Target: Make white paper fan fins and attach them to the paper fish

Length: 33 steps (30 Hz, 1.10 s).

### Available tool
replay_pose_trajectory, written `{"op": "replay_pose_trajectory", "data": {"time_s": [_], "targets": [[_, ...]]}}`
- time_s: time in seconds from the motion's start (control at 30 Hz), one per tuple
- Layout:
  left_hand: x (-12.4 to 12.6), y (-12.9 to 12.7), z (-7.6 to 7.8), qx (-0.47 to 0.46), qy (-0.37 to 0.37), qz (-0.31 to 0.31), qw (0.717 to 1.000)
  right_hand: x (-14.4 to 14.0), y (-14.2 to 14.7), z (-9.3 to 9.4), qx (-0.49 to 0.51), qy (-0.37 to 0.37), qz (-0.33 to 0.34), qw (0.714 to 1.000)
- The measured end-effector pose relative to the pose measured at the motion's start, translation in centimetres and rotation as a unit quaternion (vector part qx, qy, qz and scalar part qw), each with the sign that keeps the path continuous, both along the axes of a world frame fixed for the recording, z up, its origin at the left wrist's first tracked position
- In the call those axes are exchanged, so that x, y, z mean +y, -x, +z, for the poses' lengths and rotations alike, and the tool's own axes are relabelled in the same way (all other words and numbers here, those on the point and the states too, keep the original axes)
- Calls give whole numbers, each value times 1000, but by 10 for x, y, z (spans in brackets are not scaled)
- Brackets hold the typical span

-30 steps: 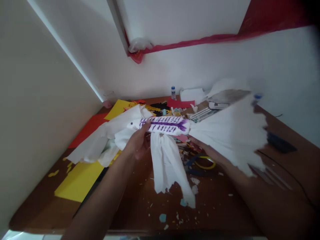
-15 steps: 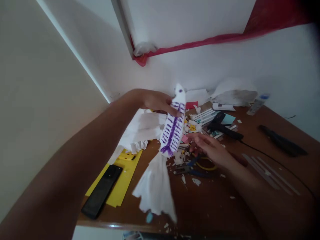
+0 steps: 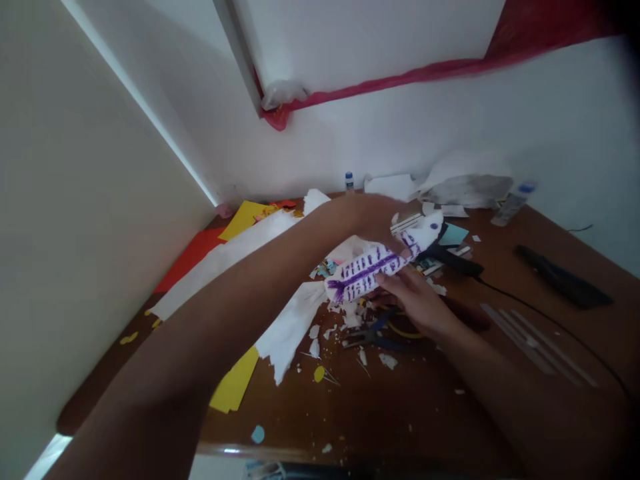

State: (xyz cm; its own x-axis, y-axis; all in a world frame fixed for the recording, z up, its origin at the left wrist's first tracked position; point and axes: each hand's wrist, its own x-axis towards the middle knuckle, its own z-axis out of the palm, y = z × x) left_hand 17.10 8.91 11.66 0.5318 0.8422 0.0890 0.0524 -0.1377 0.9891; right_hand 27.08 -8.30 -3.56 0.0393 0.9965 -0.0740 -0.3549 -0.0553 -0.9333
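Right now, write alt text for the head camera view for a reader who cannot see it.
Two bare hands hold a white paper fish with purple stripes over a cluttered brown table: the left hand grips it from above, the right hand supports it below. Torn white paper, yellow sheets and scraps lie around.

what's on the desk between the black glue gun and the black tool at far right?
Head view: bare brown desk between the glue gun and the black tool; only the gun's cord runs just below.
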Motion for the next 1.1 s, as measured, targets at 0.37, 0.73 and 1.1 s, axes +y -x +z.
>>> {"op": "replay_pose_trajectory", "data": {"time_s": [0.37, 0.73, 1.1], "targets": [[-150, 100, -38, 71, 11, -36, 997, 8, -3, 5, 95, 23, -92, 991], [-146, 125, -138, -158, 215, 112, 957, -1, 12, 5, 116, 3, -39, 993], [-139, 153, -144, -192, 235, 201, 931, -8, 8, 6, 74, 23, 1, 997]]}}
